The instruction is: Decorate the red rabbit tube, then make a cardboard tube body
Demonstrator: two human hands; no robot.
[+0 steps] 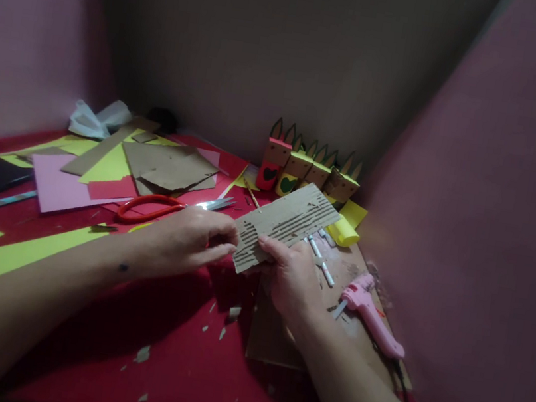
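Corrugated cardboard [296, 217] is slanting up and away above the red table [170, 347], its lower end sitting in the person's right hand [296, 284], which is pinching it, thumb pressing on the ridged face. The left hand [200, 234] is curling at its left edge; I can't tell whether those fingers are gripping. Red-handled scissors [151, 208] are lying just beyond.
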